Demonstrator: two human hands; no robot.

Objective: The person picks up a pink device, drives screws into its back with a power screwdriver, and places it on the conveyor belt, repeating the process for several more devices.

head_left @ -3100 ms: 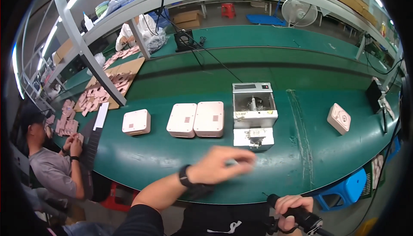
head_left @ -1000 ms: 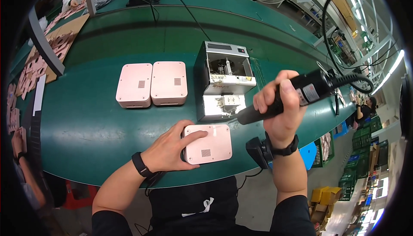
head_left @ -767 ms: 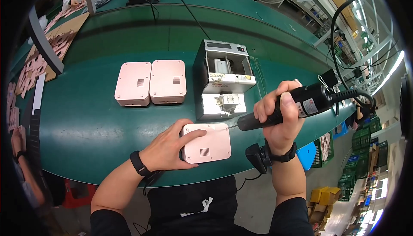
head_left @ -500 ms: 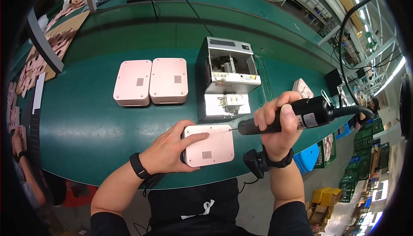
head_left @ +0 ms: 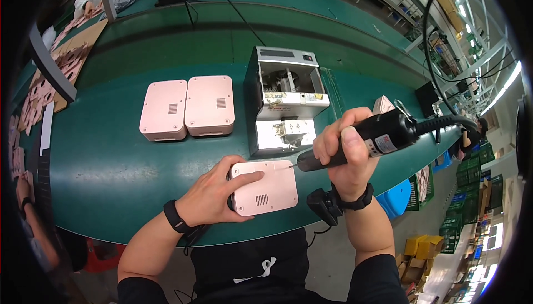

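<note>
A pale pink plastic box (head_left: 280, 193) with a slotted grille and holes at its corners lies on the green table near its front edge. My left hand (head_left: 210, 193) grips it from its left side, thumb along the near edge and index finger across the top. In my right hand (head_left: 348, 151) is a black electric screwdriver (head_left: 388, 132), held slantwise with its cord trailing off right. Its thin bit reaches the box's far right corner; whether it sits in the hole is too small to tell.
Two similar boxes (head_left: 161, 107) (head_left: 210, 104) stand side by side at the far left. Beyond the held box is a grey screw-feeder machine (head_left: 286, 54). Another small pink part (head_left: 382, 105) lies at the right. Pink pieces (head_left: 69, 62) cover a board at left, where other people work.
The whole view has shifted slightly, so the bench things appear further left. Both hands keep their grips, and the screwdriver bit stays at the same corner of the box.
</note>
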